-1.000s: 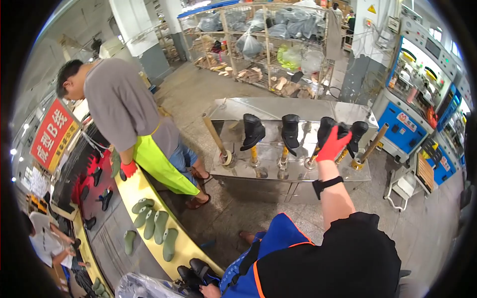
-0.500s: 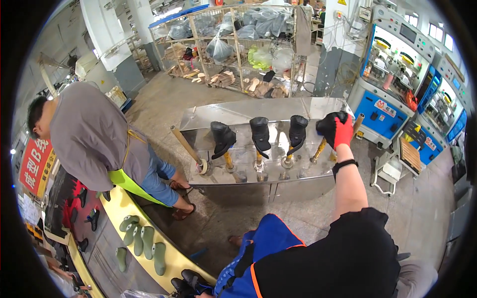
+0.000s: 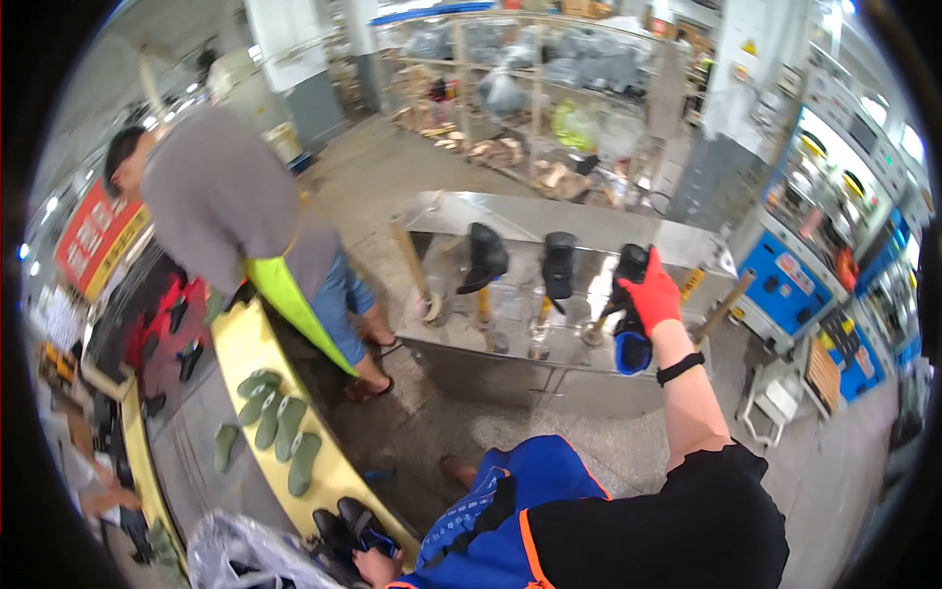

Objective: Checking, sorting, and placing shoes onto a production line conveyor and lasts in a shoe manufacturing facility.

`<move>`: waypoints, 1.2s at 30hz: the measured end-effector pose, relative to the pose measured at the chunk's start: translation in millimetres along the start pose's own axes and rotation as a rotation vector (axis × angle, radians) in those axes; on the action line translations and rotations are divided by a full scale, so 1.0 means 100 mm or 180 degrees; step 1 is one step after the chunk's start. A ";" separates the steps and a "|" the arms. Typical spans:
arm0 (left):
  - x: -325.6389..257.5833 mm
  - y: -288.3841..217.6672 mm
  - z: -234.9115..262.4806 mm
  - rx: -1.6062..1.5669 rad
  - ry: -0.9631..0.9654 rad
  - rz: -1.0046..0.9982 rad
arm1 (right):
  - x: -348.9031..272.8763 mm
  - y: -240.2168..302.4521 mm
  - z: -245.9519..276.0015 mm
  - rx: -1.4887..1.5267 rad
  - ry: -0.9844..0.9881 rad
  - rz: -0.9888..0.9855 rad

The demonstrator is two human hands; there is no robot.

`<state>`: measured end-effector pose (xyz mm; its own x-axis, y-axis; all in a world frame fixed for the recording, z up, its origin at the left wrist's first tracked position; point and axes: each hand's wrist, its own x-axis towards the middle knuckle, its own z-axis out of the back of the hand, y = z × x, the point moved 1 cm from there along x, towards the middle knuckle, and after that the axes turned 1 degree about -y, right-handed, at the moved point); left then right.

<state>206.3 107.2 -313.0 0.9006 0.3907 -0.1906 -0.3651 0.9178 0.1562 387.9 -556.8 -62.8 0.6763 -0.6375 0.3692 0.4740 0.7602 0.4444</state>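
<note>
My right hand (image 3: 652, 297), in a red glove, is at the right end of the metal stand (image 3: 471, 346). It grips a black shoe (image 3: 633, 351) whose blue-lined opening faces me, while its fingers reach around another black shoe (image 3: 631, 261) on a peg. Two more black shoes, one on the left peg (image 3: 485, 257) and one on the middle peg (image 3: 558, 265), stand beside it. At the lower edge my bare left hand (image 3: 378, 566) is closed on a black shoe with blue trim (image 3: 365, 528); a second dark shoe lies against it. Its fingertips are partly hidden.
Several green shoe lasts (image 3: 287, 428) lie on the yellow bench edge (image 3: 245, 344) at left. A person in a grey top (image 3: 221, 187) stands beyond it. A clear plastic bag (image 3: 235, 550) is near my left hand. Blue machines (image 3: 785, 285) and a white stool (image 3: 775, 402) stand right.
My right hand has moved left from the rightmost peg to the neighbouring shoe, bringing the black shoe off that peg, which is now bare. The head view has shifted, showing more of my left hand.
</note>
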 end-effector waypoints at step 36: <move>-0.01 -0.01 0.45 -0.7544 -0.1832 0.1473 | -3.70 6.81 -1.60 0.4381 0.3582 0.1386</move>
<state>216.2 103.1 -269.5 0.5297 0.8099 -0.2518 0.3513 -0.4797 -0.8040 550.2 216.6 -27.3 0.8996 0.3734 0.2263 -0.1725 -0.1722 0.9698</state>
